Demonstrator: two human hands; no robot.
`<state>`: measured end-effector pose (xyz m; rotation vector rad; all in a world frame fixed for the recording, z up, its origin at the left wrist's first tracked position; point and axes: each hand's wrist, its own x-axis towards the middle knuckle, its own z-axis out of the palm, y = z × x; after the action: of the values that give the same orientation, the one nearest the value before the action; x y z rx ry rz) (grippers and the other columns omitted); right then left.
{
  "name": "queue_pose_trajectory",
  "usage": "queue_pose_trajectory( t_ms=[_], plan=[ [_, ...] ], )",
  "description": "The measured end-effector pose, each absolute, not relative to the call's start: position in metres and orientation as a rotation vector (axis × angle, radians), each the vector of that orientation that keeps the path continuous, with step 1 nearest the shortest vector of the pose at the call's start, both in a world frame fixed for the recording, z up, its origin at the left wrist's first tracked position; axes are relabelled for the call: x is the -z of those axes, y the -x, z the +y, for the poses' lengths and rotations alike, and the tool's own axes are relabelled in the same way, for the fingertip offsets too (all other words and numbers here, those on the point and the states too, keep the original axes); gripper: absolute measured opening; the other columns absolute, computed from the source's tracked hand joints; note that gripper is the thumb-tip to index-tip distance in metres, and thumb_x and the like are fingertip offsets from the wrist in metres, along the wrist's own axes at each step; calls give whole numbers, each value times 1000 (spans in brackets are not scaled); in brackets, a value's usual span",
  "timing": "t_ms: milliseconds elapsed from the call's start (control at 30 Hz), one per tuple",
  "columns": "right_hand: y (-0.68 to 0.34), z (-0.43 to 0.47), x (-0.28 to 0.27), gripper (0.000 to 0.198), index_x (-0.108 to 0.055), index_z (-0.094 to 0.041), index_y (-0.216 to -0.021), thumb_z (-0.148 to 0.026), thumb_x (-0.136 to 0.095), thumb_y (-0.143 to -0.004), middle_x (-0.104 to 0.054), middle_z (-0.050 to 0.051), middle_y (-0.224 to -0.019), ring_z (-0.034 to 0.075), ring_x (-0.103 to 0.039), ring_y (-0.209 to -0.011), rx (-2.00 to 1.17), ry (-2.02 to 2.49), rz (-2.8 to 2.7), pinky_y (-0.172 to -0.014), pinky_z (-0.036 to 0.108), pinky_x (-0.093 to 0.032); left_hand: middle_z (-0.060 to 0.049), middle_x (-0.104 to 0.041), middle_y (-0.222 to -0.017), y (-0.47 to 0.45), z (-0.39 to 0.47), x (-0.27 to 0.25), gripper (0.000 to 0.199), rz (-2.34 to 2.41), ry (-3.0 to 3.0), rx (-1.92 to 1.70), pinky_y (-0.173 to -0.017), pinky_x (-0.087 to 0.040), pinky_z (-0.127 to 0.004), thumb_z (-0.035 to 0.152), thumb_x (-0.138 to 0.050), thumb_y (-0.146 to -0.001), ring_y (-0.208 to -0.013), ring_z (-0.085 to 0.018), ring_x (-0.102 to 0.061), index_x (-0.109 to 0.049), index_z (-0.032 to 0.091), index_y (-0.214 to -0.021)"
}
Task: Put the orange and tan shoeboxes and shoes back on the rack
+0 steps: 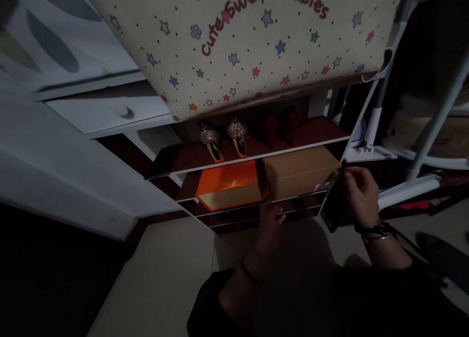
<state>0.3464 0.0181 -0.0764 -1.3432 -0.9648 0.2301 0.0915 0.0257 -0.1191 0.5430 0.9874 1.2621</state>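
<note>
A brown cardboard box (302,171) lies on the shelf under the shoes, with an orange box (229,183) to its left. My left hand (270,222) is in front of the gap between the two boxes, its fingers loosely bent and apart; I cannot tell whether they touch the shelf edge. At the right end of the cardboard box, my right hand (362,188) has thumb and forefinger pinched together beside the rack's upright. What lies between those fingertips, if anything, is too dark to make out.
Glittery high-heeled shoes (237,132) and dark red shoes (280,127) stand on the shelf (252,154) above. A star-printed cloth (252,49) hangs over the rack. White drawers (113,107) are at left; a pale pole (436,112) slants at right.
</note>
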Motion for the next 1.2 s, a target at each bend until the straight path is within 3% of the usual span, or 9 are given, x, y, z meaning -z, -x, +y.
queue_pose_trajectory(
  t_ms=[67, 200, 367, 500, 633, 800, 967, 1100, 1200],
  plan=[
    [-350, 21, 78, 44, -69, -19, -126, -50, -67, -95, -67, 11, -117, 26, -65, -108, -93, 1370, -1061, -99, 44, -53, -2, -64, -111, -92, 29, 119, 56, 937, -503, -1265, -97, -50, -37, 16, -85, -64, -102, -17, -64, -62, 26, -114],
    [-342, 22, 79, 55, -61, -19, -147, -49, -62, -101, -58, 18, -144, 33, -55, -137, 59, 1368, -1358, -120, 55, -43, -4, -66, -118, -93, 33, 111, 59, 832, -503, -1205, -109, -50, -48, 15, -85, -65, -112, -20, -64, -63, 28, -118],
    [-338, 23, 85, 60, -54, -21, -156, -49, -60, -103, -48, 19, -154, 36, -49, -145, 79, 1419, -1460, -122, 59, -43, -8, -68, -125, -96, 33, 106, 51, 783, -545, -1147, -117, -47, -54, 16, -83, -72, -132, -26, -60, -65, 26, -118],
    [-336, 20, 85, 62, -53, -22, -158, -44, -64, -101, -37, 22, -165, 45, -37, -153, 358, 1515, -1440, -122, 71, -35, -15, -60, -148, -104, 21, 112, 61, 804, -568, -1030, -121, -42, -60, 15, -86, -72, -149, -34, -49, -66, 27, -128],
    [-311, 9, 78, 68, -41, -30, -166, -25, -58, -101, -46, 18, -160, 41, -46, -149, 476, 1336, -1665, -124, 69, -32, -17, -50, -162, -110, 13, 118, 60, 783, -653, -837, -122, -40, -63, 17, -88, -73, -151, -39, -47, -70, 26, -129],
    [-284, 0, 80, 82, -25, -35, -174, -20, -57, -100, -52, 15, -158, 38, -51, -146, 434, 1218, -1888, -128, 74, -24, -12, -65, -140, -96, 30, 116, 42, 829, -358, -1058, -118, -47, -57, 17, -84, -75, -136, -32, -62, -67, 24, -113],
    [-295, 3, 91, 96, -16, -38, -175, -33, -71, -97, -38, 15, -171, 42, -44, -152, 461, 1189, -1895, -127, 77, -22, -12, -74, -117, -68, 46, 100, 3, 695, -147, -1212, -111, -53, -49, 17, -69, -84, -123, -28, -70, -66, 18, -85],
    [-306, 5, 101, 111, -7, -43, -175, -42, -81, -93, -13, 13, -181, 46, -31, -160, 544, 1156, -1906, -126, 80, -21, -15, -76, -109, -54, 47, 88, 16, 685, -3, -1245, -100, -59, -44, 18, -63, -89, -115, -27, -73, -61, 18, -74],
    [-309, 5, 110, 107, -13, -45, -173, -38, -83, -92, 1, 12, -183, 49, -22, -162, 574, 1197, -2009, -123, 84, -19, -11, -75, -101, -45, 44, 86, 14, 786, 36, -1299, -90, -60, -38, 15, -62, -90, -101, -23, -74, -61, 17, -76]
  ],
)
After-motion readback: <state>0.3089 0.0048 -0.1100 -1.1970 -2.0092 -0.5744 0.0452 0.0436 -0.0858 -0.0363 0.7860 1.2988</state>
